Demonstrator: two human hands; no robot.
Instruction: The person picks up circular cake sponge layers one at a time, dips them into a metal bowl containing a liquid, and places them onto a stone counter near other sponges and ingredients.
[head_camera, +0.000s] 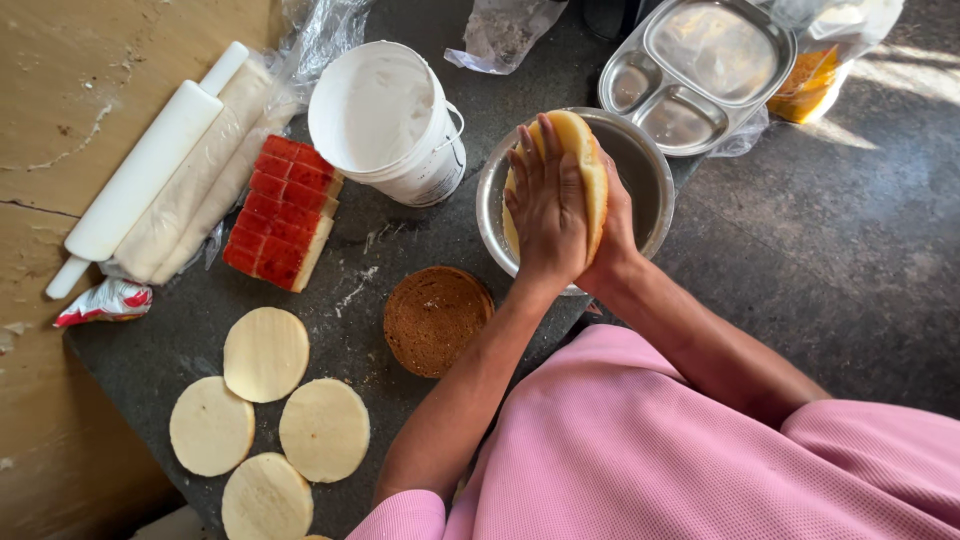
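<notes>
Both my hands press a round pale sponge cake layer (590, 175) between them, held on edge over a steel bowl (650, 190). My left hand (545, 205) lies flat against its near face, fingers together and pointing up. My right hand (618, 225) is behind the cake and mostly hidden; only its wrist and heel show. A brown cake round (435, 318) lies on the dark counter (400, 245) just left of my left forearm.
Several pale cake discs (265, 352) lie at the counter's lower left. A block of red-topped cake slices (283, 212), a white rolling pin (145, 170) and a white bucket (385, 120) stand beyond. A steel compartment tray (695, 70) and plastic bags sit at the back.
</notes>
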